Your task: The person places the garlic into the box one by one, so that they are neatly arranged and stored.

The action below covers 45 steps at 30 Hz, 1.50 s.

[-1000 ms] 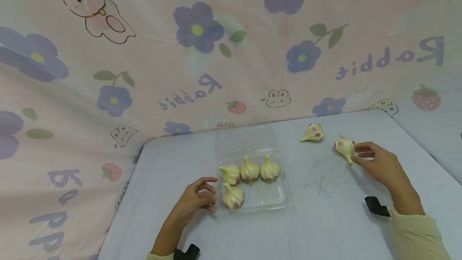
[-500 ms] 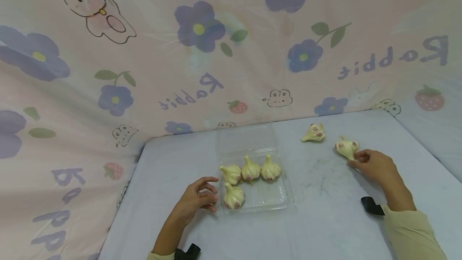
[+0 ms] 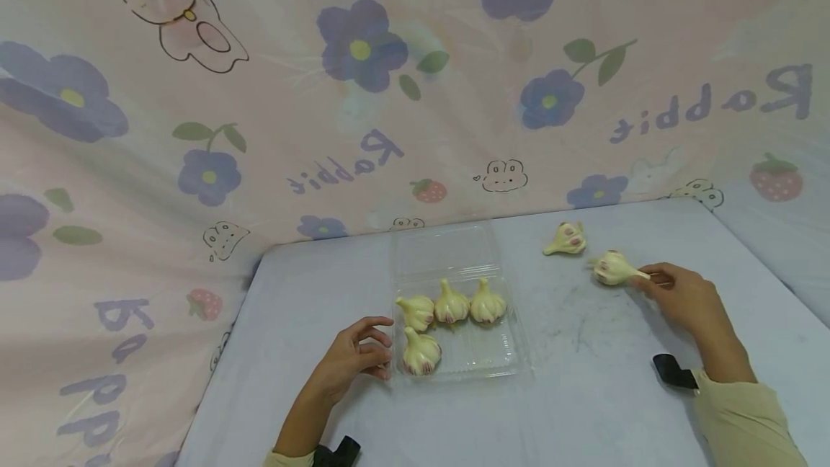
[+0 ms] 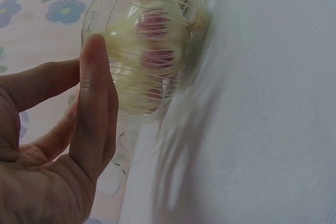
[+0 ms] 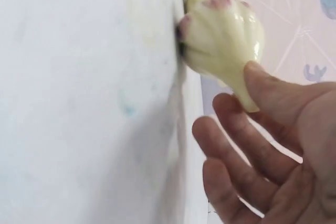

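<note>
My right hand (image 3: 687, 300) pinches the stem of a pale garlic bulb (image 3: 612, 268) on the right of the table. In the right wrist view, the thumb and fingers hold that stem, and the bulb's round end (image 5: 223, 38) is close to the table. Another garlic bulb (image 3: 566, 238) lies just behind it. My left hand (image 3: 355, 353) is at the left side of a clear plastic box (image 3: 480, 352), its fingers loosely bent and touching or nearly touching the wall. Several garlic bulbs sit in the box: three along the back (image 3: 451, 303) and one at front left (image 3: 421, 353).
The box's clear lid (image 3: 444, 251) lies folded back behind it. White cloth covers the table (image 3: 583, 395). A patterned curtain (image 3: 272, 92) hangs along the back and left edges.
My right hand has taken the stem of the right-hand garlic bulb and turned it, so the stem now points toward the hand. The left hand and the box have stayed put.
</note>
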Available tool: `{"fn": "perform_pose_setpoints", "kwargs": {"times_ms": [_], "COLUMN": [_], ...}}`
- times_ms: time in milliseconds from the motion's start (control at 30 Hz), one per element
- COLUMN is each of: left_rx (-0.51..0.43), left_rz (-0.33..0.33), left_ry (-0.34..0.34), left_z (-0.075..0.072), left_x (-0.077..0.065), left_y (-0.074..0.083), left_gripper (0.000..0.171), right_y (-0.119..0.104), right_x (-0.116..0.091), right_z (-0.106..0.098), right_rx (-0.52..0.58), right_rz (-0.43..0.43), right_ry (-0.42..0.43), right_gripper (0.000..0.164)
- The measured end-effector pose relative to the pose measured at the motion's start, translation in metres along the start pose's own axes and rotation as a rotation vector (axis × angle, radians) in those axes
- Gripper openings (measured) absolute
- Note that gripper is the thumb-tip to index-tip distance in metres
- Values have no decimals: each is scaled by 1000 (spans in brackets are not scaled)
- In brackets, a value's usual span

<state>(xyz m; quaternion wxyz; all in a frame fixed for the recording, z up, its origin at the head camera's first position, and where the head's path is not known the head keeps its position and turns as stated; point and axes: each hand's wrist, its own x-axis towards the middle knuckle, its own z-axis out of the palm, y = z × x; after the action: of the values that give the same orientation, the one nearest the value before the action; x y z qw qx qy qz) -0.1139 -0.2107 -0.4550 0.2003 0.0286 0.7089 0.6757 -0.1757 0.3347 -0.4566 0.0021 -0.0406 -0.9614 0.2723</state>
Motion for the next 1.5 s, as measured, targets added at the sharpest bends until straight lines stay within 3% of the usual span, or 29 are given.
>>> {"fn": "perform_pose_setpoints", "kwargs": {"times_ms": [300,833,1000,1233,1500], "left_rx": [6,4,13,17,16], "left_rz": [4,4,10,11,6], "left_ry": [-1,5,2,3,1], "left_z": [0,0,1,0,0], "left_x": [-1,-3,-1,0,0], "left_y": [0,2,2,2,2], "left_gripper": [60,61,61,61,60], "right_y": [-4,-38,-42,-44,-42], "right_x": [3,-1,-1,0,-1], "right_z": [4,8,13,17,23], "right_rx": [124,148,151,141,137], "right_rz": [-65,-298,-287,-210,-257], "right_ry": [33,3,-68,-212,-192], "right_gripper": [52,41,50,77,81]}}
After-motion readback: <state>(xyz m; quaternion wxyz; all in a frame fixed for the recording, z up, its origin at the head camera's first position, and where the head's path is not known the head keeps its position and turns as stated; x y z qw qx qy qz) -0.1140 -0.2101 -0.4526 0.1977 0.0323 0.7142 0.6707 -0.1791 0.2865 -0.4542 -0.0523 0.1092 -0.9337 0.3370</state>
